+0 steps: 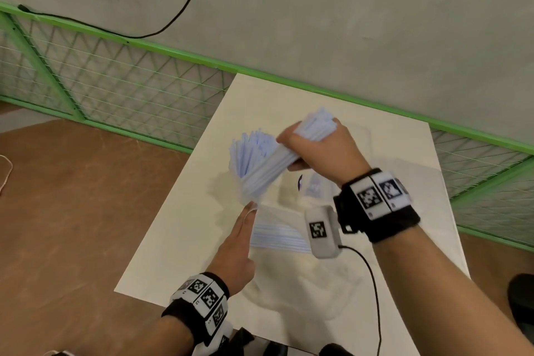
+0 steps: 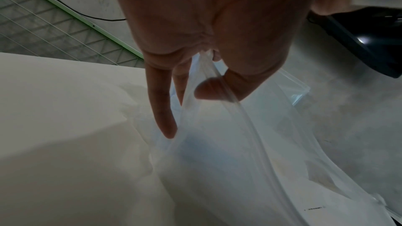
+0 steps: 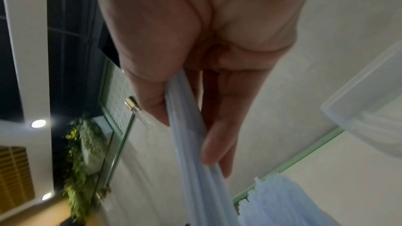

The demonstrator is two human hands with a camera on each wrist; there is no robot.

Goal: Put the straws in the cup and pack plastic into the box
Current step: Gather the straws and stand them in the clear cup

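My right hand (image 1: 293,152) grips a bundle of pale blue straws (image 1: 315,127), tilted over a clear cup (image 1: 245,191) that stands packed with more straws (image 1: 251,150). The right wrist view shows my thumb and fingers (image 3: 213,143) wrapped round the bundle (image 3: 195,178), with the cup's straws (image 3: 278,204) just below. My left hand (image 1: 248,211) reaches in beside the cup's base. In the left wrist view its thumb and fingers (image 2: 208,92) pinch the edge of a clear plastic bag (image 2: 228,161). The bag (image 1: 277,235) lies on the white table (image 1: 179,240) with a few straws inside.
A clear plastic box (image 1: 361,139) sits on the table behind my right hand, also seen as a clear box (image 3: 369,106) in the right wrist view. A green mesh fence (image 1: 115,81) runs behind the table. A black cable (image 1: 372,283) trails from my right wrist.
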